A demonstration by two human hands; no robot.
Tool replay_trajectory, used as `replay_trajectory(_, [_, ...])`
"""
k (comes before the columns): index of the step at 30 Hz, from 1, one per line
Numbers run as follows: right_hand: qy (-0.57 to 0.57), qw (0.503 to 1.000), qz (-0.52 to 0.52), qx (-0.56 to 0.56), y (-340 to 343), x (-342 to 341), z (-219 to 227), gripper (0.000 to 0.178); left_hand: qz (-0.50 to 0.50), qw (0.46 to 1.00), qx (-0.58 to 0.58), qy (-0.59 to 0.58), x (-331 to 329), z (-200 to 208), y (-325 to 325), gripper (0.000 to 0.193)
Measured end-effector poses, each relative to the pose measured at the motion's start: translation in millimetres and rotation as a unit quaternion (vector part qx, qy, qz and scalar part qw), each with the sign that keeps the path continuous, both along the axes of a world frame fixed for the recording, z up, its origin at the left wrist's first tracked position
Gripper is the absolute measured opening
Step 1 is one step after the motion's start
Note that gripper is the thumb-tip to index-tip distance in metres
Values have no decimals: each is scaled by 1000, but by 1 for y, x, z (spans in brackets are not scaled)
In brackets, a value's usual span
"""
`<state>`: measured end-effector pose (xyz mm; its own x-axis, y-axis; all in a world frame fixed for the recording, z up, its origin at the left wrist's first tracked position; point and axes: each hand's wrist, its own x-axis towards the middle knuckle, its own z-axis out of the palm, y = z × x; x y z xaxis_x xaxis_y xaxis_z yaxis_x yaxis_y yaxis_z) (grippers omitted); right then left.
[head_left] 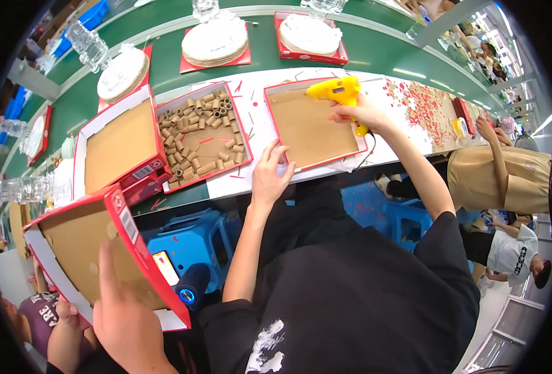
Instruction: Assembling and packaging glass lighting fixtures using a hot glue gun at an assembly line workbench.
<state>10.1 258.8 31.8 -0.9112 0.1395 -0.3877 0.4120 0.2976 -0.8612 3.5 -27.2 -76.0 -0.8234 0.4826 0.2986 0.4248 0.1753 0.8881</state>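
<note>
My right hand (366,116) grips a yellow glue gun (337,91), its nozzle pointing left above the far side of a shallow red-rimmed cardboard box (310,128). Bare brown board shows inside this box. At its near left corner, my left hand (271,176) has the rim between thumb and fingers. To the left, another such box (246,140) holds many short brown cardboard tubes (195,118), with gaps between them. At lower left, another person's hands (126,321) hold up a red and white box (142,249), one index finger stretched out over its inside.
An empty-looking box (123,146) lies stacked left of the tubes. Red scraps (416,103) cover the table to the right. White round stacks (215,42) stand on red trays at the back. Blue stool (185,234), phone (165,268) and black cylinder (192,287) sit below the table's near edge.
</note>
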Motion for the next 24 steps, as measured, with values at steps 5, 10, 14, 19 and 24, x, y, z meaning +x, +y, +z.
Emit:
replay_trajectory(5, [-36, 992, -120, 9, 32, 22, 10, 17, 3, 1000, -13, 15, -1, 1, -1, 35])
replay_trajectory(10, [-43, 989, -131, 44, 28, 23, 7, 15, -1, 1000, 1, 6, 0, 0, -1, 35])
replay_trajectory(14, [-47, 987, -135, 69, 31, 21, -7, 15, -3, 1000, 7, 8, 0, 0, 1, 35])
replay_trajectory(19, [-32, 984, -160, 70, 37, 20, -20, 14, -2, 1000, 2, 8, 0, 1, 2, 36])
replay_trajectory(24, [-12, 987, -157, 41, 36, 21, -24, 14, -8, 1000, -8, -4, -1, 1, -1, 36])
